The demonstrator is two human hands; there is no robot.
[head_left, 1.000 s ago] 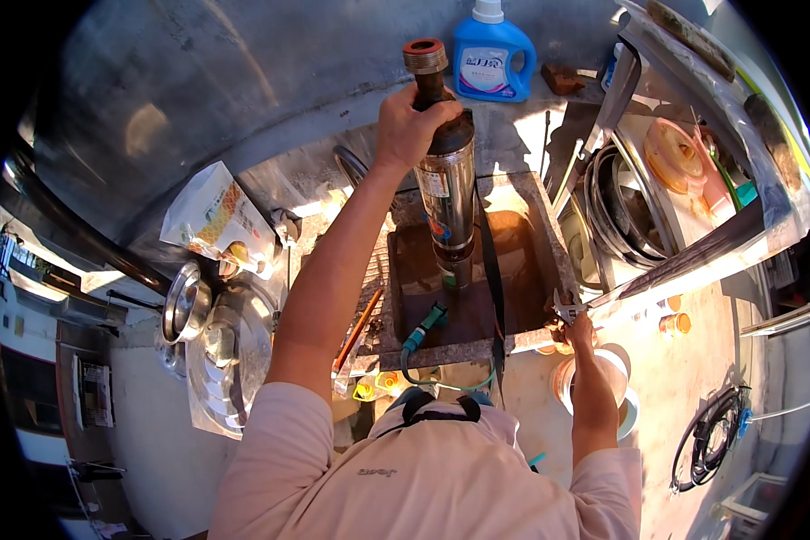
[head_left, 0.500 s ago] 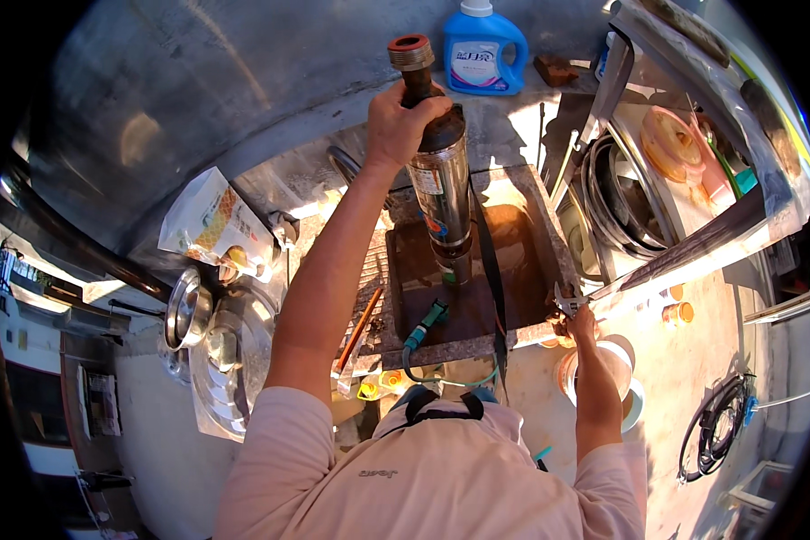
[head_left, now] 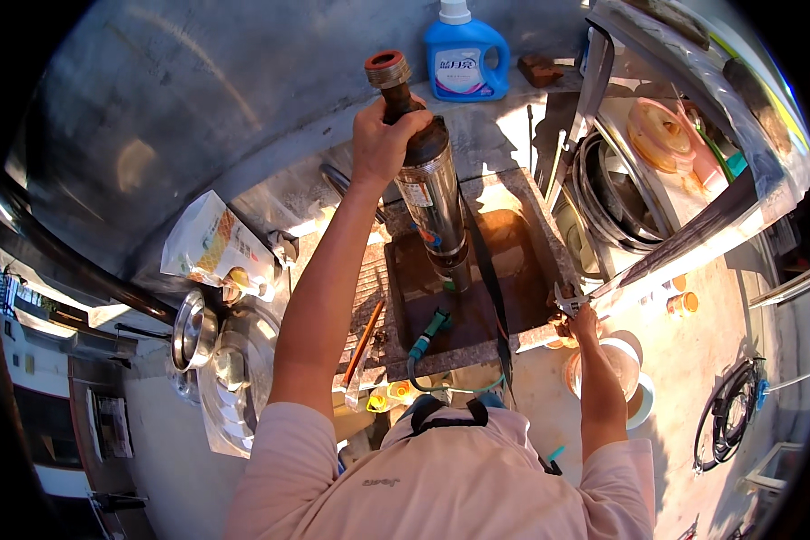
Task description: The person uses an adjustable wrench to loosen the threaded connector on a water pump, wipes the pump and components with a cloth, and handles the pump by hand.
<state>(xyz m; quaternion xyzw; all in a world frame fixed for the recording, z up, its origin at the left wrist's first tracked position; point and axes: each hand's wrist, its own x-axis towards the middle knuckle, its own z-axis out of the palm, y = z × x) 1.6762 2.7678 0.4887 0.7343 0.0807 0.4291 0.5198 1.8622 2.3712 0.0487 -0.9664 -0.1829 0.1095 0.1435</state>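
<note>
Left hand point(head_left: 382, 139) raised, right hand point(head_left: 585, 319) low

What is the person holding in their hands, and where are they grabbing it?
The left hand grips the long metal pump near its dark top end. The right hand holds a small metal tool by its handle at the pit's edge.

pump point(head_left: 432, 193) tilted further left (top end), left hand point(head_left: 380, 144) following

Bare grey concrete wall point(head_left: 198, 99) curves behind. Hard sunlight falls on a sandy floor point(head_left: 693, 360) at right. A blue jug point(head_left: 463, 54) stands on the ledge point(head_left: 513, 99).
</note>
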